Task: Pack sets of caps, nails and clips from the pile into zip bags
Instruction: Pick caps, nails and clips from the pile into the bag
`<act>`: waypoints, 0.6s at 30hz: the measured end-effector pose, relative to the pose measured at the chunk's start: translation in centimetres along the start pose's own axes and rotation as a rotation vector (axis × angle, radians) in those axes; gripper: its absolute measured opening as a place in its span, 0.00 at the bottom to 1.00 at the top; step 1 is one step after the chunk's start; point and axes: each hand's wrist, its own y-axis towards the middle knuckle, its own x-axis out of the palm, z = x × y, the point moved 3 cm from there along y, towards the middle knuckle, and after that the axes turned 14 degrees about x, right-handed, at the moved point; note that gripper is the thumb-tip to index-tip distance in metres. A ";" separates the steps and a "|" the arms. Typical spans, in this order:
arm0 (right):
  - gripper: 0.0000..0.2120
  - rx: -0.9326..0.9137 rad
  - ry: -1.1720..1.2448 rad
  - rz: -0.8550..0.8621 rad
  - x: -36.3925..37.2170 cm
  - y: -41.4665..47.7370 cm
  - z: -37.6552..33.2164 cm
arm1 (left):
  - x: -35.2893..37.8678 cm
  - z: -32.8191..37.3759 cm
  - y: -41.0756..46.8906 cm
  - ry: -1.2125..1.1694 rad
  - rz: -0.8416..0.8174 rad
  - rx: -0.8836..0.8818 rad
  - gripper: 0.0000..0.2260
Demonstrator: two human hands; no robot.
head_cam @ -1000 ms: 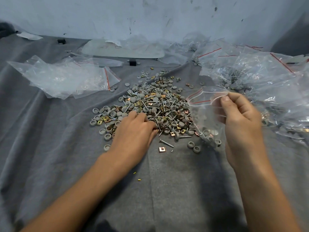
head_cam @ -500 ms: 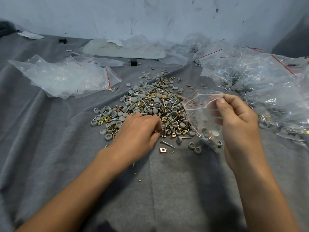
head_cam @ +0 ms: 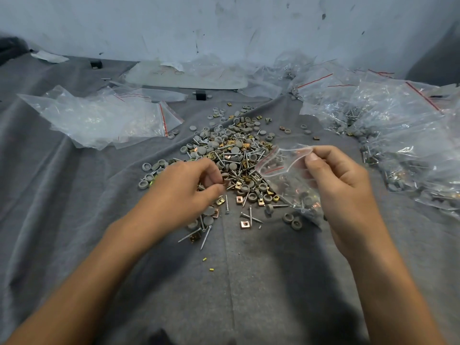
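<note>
Right hand point(head_cam: 336, 180) grip pinches one zip bag point(head_cam: 283, 180) — left hand point(head_cam: 184, 192) grip curled at the one pile point(head_cam: 236, 150), hold unclear.

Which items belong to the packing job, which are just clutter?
Job: pile of caps, nails and clips; zip bag in right hand; left hand at pile; filled bags; empty bags.
Lying about: black block; grey board; yellow bits.

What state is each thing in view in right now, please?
zip bag: mouth open, partly filled, hanging from its rim.
right hand: pinches the zip bag's rim.
left hand: fingers curled at the pile; contents unclear.
pile: loose, spread out.
filled bags: heaped at the right.
empty bags: lying flat at the left.
</note>
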 end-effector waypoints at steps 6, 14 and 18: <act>0.09 -0.041 -0.130 -0.128 0.8 -0.4 0.4 | -0.9 0.2 -0.2 -0.274 0.127 0.019 0.04; 0.08 -0.054 -0.249 -0.207 1.5 -0.8 0.5 | -0.1 1.3 -0.1 -0.527 0.184 0.002 0.02; 0.07 -0.054 -0.271 -0.228 1.6 -0.9 0.5 | 0.3 1.7 -0.2 -0.527 0.155 0.002 0.02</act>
